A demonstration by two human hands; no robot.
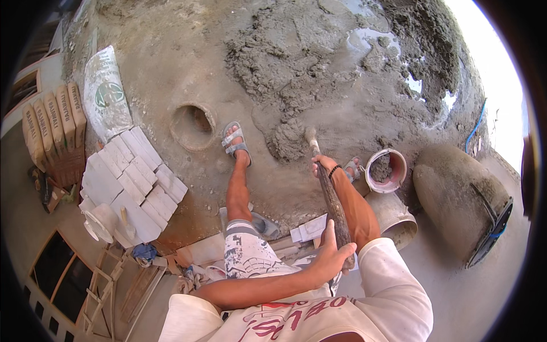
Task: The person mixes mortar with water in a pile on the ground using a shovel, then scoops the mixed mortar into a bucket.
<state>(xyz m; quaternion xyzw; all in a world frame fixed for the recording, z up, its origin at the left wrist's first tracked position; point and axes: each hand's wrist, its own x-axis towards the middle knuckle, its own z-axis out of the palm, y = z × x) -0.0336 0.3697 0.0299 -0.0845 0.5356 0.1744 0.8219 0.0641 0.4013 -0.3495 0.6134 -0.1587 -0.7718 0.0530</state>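
Observation:
A long wooden tool handle (332, 199) slants forward from my waist to the wet mortar. Its pale far end meets a mortar lump (290, 141); the tool's head is hidden there, so I cannot tell if it is a hoe or a shovel. My right hand (324, 165), with a dark bead bracelet at the wrist, is closed round the lower part of the handle. Near the thick butt end, my left hand (331, 251) grips it with the thumb along the side. Beyond spreads a large heap of grey mortar (279, 62) with watery puddles.
A mortar-crusted bucket (178, 132) stands left of my left foot. At right are a bucket (399, 174) with mortar inside, another bucket (389, 212) and a big crusted drum (450, 194). Pale blocks (128, 176), a white sack (108, 94) and brown sacks (57, 119) lie left.

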